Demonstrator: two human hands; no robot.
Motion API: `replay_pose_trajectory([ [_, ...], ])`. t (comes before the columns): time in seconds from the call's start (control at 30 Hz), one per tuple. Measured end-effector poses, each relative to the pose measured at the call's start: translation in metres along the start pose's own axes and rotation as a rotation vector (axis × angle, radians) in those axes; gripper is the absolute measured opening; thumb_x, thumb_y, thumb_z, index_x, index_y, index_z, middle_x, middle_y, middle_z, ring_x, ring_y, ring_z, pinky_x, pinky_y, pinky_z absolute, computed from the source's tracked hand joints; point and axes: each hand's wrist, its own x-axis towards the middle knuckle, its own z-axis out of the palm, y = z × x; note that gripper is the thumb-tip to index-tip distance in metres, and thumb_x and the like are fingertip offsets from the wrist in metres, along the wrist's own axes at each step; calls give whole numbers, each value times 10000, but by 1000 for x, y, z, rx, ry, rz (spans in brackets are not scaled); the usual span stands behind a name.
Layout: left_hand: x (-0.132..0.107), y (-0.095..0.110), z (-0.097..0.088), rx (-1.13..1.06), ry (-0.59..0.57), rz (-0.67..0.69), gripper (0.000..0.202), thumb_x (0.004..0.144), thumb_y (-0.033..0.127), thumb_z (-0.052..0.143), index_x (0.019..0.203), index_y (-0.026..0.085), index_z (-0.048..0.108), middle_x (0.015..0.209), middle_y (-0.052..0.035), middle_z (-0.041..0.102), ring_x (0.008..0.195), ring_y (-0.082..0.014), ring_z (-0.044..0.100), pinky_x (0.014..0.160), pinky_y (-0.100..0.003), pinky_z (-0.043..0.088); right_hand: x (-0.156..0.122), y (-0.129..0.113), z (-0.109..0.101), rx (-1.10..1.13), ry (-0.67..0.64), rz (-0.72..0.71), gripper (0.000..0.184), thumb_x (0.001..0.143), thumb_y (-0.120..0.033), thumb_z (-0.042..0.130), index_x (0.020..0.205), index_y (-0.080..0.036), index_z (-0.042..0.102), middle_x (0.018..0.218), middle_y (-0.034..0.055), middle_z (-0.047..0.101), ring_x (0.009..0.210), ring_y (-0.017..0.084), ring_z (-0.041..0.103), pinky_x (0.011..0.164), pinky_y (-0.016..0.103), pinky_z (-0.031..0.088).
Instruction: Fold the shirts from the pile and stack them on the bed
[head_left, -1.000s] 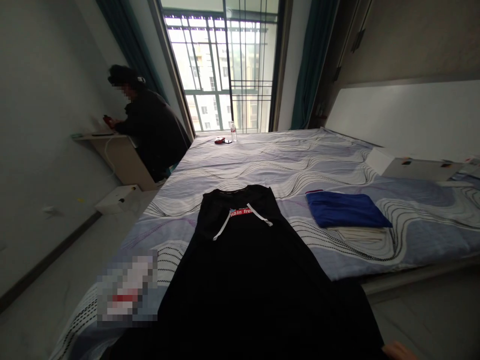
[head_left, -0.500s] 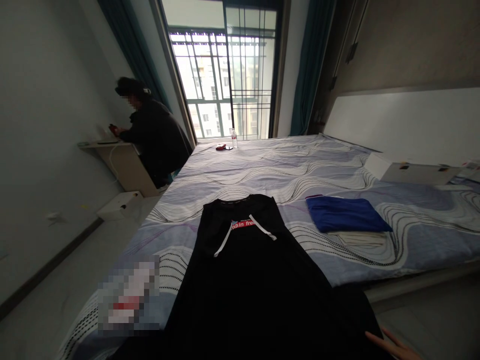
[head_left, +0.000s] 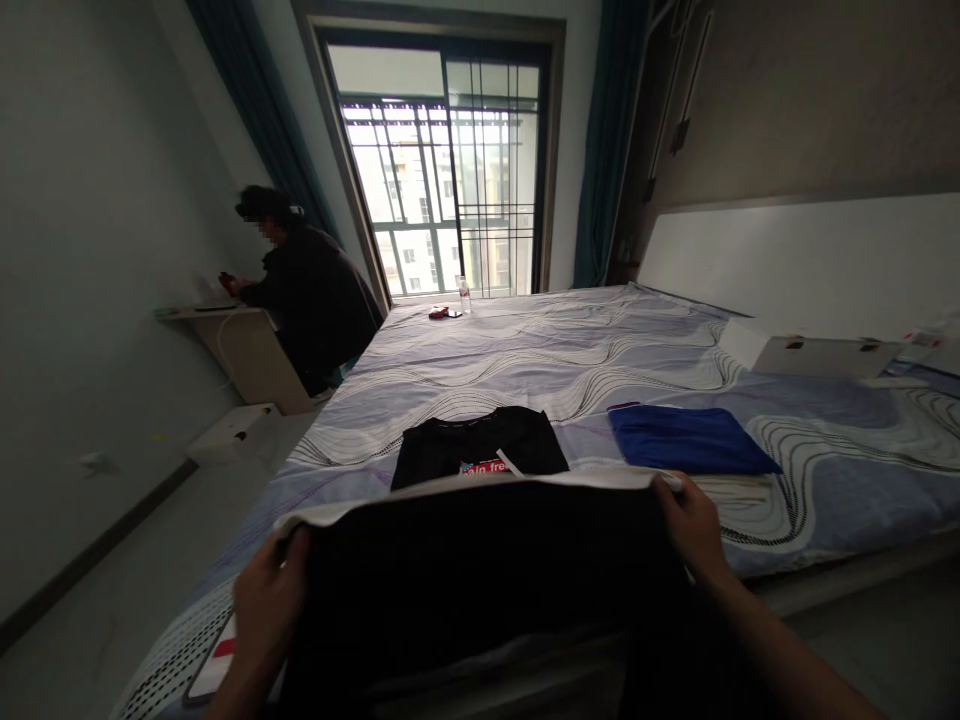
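Note:
A black shirt [head_left: 480, 437] with a red printed label and a white strip at the chest lies on the bed, its neckline pointing toward the window. Nearer to me, black cloth with a pale edge [head_left: 480, 485] is lifted and stretched across, covering the shirt's lower part. My left hand [head_left: 271, 580] grips the left corner of that edge, and my right hand [head_left: 691, 525] pinches the right corner. Whether the raised cloth is all one piece with the shirt is hard to make out. To its right lies a folded blue garment [head_left: 690, 438] on top of a folded cream one [head_left: 731, 488].
The patterned bed [head_left: 525, 350] carries a water bottle [head_left: 464, 295], a small red item [head_left: 439, 313] and a white box [head_left: 814, 352]. At left, a person [head_left: 315, 300] in dark clothes stands by a small desk [head_left: 240, 345]. A white box [head_left: 232, 432] rests on the floor.
Both hands are now up in view, holding the pale-edged black cloth raised over the shirt's lower part. Before, only some fingers showed at lower right. The view has tilted slightly upward.

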Motion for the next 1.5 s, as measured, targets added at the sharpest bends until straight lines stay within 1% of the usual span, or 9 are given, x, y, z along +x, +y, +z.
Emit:
replay_pose_trajectory([
  [0.13, 32, 16, 78, 146, -167, -64, 387, 945, 428, 383, 984, 160, 660, 877, -128, 722, 857, -292, 682, 761, -362, 490, 32, 24, 67, -247, -264, 48, 378, 859, -554, 521, 924, -212, 668, 905, 89, 752, 897, 283, 682, 815, 336, 489],
  [0.27, 30, -1, 112, 202, -213, -138, 511, 918, 597, 344, 1047, 211, 652, 883, -132, 740, 832, -327, 693, 726, -388, 476, 36, 66, 92, -408, -329, 99, 311, 794, -409, 660, 1038, -224, 713, 1074, 79, 754, 1032, 291, 680, 876, 333, 481],
  [0.53, 42, -19, 111, 12, -142, -127, 421, 895, 529, 382, 944, 204, 646, 906, -103, 734, 870, -265, 669, 743, -323, 473, 62, 81, 98, -259, -324, 150, 392, 932, -403, 469, 1110, -153, 713, 1106, 109, 754, 1038, 255, 686, 852, 291, 494],
  [0.8, 64, -15, 109, 185, -297, -202, 361, 844, 454, 458, 817, 178, 690, 892, -167, 755, 901, -352, 689, 752, -380, 483, 64, 74, 106, -472, -357, 160, 345, 920, -419, 508, 1011, -175, 735, 1069, 152, 753, 993, 304, 698, 801, 319, 465],
  [1.0, 74, -3, 111, 47, -3, -87, 423, 931, 517, 341, 1016, 206, 615, 982, -124, 728, 917, -289, 668, 774, -344, 476, 81, 70, 105, -206, -200, 69, 397, 912, -466, 452, 1022, -188, 714, 974, 105, 766, 915, 283, 693, 772, 314, 476],
  [1.07, 82, 0, 115, 73, -1, -101, 411, 935, 496, 343, 1023, 201, 616, 990, -136, 723, 915, -296, 664, 773, -349, 471, 89, 67, 112, -223, -195, 61, 409, 921, -471, 437, 1016, -185, 714, 961, 110, 763, 906, 285, 692, 759, 315, 472],
  [1.2, 112, -3, 130, 160, -142, -108, 399, 935, 461, 357, 1029, 191, 635, 982, -160, 729, 868, -319, 672, 762, -372, 460, 113, 60, 138, -392, -288, 55, 336, 951, -401, 455, 963, -183, 709, 993, 134, 754, 944, 288, 693, 763, 307, 442],
  [1.37, 173, -2, 151, 106, -49, -40, 444, 946, 492, 305, 1010, 187, 622, 1003, -165, 723, 893, -306, 669, 752, -352, 455, 168, 42, 177, -403, -265, 43, 436, 1010, -471, 380, 1082, -154, 670, 1054, 163, 733, 1011, 286, 678, 786, 300, 424],
  [1.5, 219, 2, 180, 74, -71, -25, 428, 935, 471, 327, 906, 181, 641, 931, -142, 736, 886, -267, 671, 715, -305, 460, 208, 31, 215, -392, -282, 51, 447, 1015, -478, 369, 1079, -162, 679, 1064, 139, 733, 1034, 255, 673, 780, 274, 431],
])
